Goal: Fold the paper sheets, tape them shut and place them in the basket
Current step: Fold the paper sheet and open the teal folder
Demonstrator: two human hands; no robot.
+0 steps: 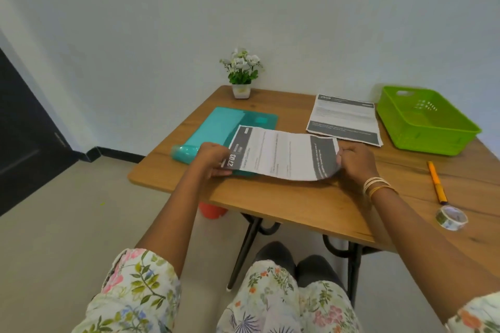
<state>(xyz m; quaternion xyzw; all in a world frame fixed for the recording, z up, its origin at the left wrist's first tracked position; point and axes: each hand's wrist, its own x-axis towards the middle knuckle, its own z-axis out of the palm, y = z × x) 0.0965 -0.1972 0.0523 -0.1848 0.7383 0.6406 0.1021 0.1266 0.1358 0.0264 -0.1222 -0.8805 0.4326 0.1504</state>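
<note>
We had the printed sheet (281, 155) stretched between both hands just above the bench (311, 203): left hand (213, 158) pinched its left end, right hand (355, 161) gripped its right end. Green basket (424, 121) sat beyond the right hand, nothing visible inside; paper stack (343, 120) beside it.

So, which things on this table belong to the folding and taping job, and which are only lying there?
For the job: held sheet, sheet stack, tape roll, green basket.

Lying about: teal folder, flower pot, orange pen.
</note>
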